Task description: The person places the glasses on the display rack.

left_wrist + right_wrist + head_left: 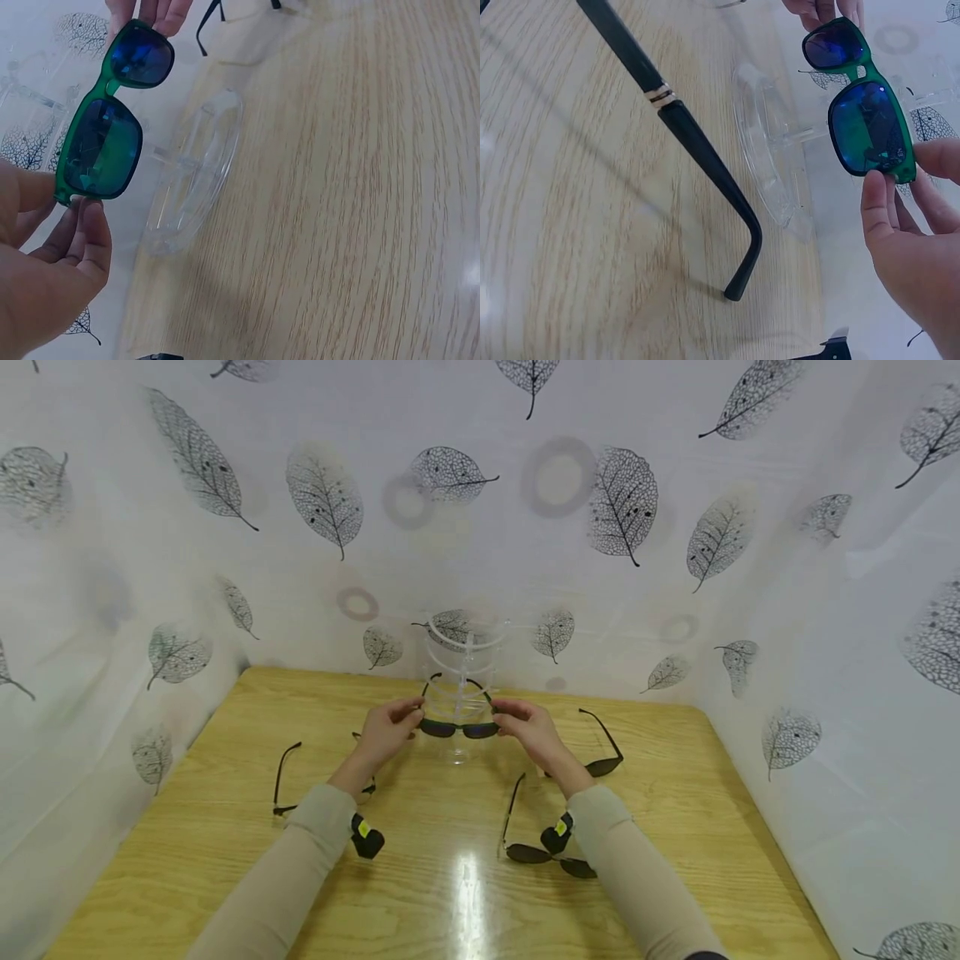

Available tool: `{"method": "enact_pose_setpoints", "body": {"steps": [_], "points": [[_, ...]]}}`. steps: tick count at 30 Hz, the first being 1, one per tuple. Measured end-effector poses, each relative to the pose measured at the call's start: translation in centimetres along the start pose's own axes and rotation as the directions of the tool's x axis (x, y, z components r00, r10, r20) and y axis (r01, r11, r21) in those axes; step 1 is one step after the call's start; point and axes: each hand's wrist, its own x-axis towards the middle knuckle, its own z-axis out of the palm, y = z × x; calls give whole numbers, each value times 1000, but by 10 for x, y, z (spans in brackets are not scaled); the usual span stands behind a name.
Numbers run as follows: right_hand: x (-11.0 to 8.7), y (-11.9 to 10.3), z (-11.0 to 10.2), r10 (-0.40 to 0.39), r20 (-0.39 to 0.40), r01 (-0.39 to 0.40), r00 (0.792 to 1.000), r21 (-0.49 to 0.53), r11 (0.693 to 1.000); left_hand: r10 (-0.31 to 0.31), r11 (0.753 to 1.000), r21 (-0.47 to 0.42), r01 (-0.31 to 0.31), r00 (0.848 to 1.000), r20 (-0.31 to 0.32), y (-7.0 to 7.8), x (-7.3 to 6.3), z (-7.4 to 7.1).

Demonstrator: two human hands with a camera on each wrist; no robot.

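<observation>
Green-framed sunglasses (459, 729) with dark bluish lenses hang level between both hands, in front of a clear display stand (467, 647). My left hand (388, 727) pinches them at their left corner between thumb and fingers. At the opposite corner my right hand (528, 727) pinches the frame the same way. Their temples point back toward the stand, unfolded. In the left wrist view, the green frame (101, 112) sits above the stand's clear curved base (199, 172). The right wrist view shows the lenses (868, 127) from the other side.
Glasses with thin dark temples (279, 777) lie on the wooden table (420, 893) under the left forearm. Dark sunglasses (603, 766) lie beyond the right wrist, and another pair (528, 853) lies partly under the right forearm. A leaf-patterned curtain (480, 560) surrounds the table's back and sides.
</observation>
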Motion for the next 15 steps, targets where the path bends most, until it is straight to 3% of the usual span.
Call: {"method": "enact_pose_setpoints", "body": {"steps": [15], "points": [[4,6,-1,7,-34,-7,999,-25,1000,8,999,45,-3,993,-118,-8,10,9]]}}
